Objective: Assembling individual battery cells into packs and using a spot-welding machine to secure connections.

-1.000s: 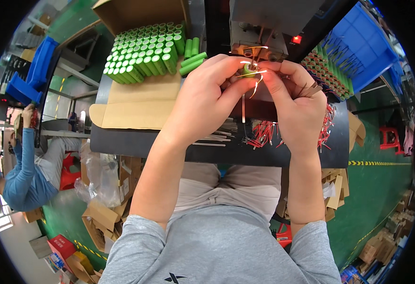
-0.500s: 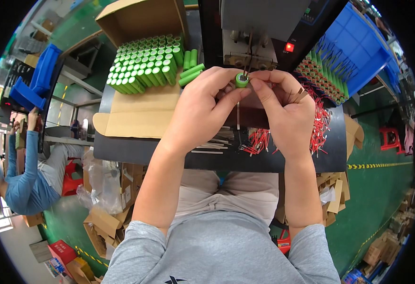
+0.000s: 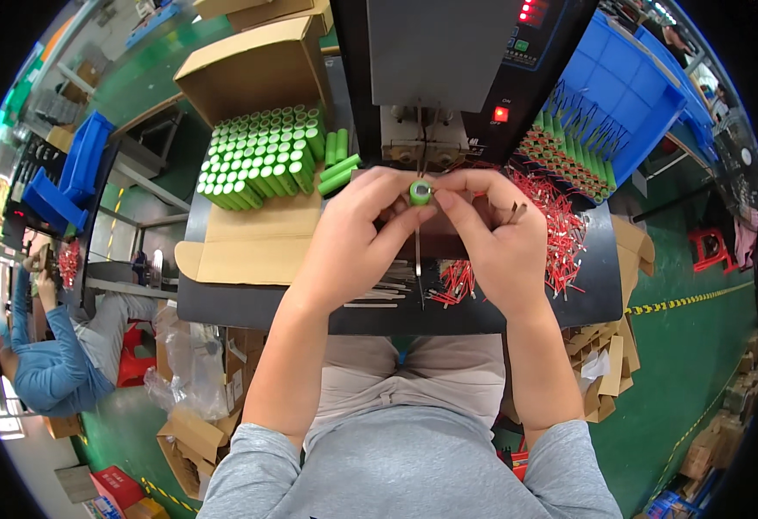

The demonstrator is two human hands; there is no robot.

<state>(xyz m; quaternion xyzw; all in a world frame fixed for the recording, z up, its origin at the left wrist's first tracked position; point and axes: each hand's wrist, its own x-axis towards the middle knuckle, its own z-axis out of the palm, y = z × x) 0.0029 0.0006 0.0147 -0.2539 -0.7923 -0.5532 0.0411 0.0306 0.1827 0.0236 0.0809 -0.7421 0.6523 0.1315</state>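
My left hand (image 3: 357, 233) is closed around a green cylindrical battery cell (image 3: 419, 197), one end facing up. Thumb and index finger of my right hand (image 3: 496, 238) pinch close against that end, at a small shiny metal tab. Thin metal strips (image 3: 518, 213) stick out between the right hand's other fingers. Just above the cell come down the two thin electrode pins (image 3: 422, 154) of a spot-welding machine (image 3: 431, 56). From this angle I cannot tell whether they touch the cell.
Left of my hands, a cardboard box (image 3: 253, 73) holds rows of green cells (image 3: 262, 156), with several loose cells (image 3: 337, 176) beside it. Red-sleeved tabs (image 3: 561, 238) and loose metal strips (image 3: 383, 290) lie on the black table (image 3: 249, 303). A blue bin (image 3: 630, 86) stands right; a co-worker (image 3: 59, 355) sits left.
The view has shifted, so the table sits lower and more of the machine shows. Both hands keep their hold at the cell beneath the pins. The co-worker's arms have moved.
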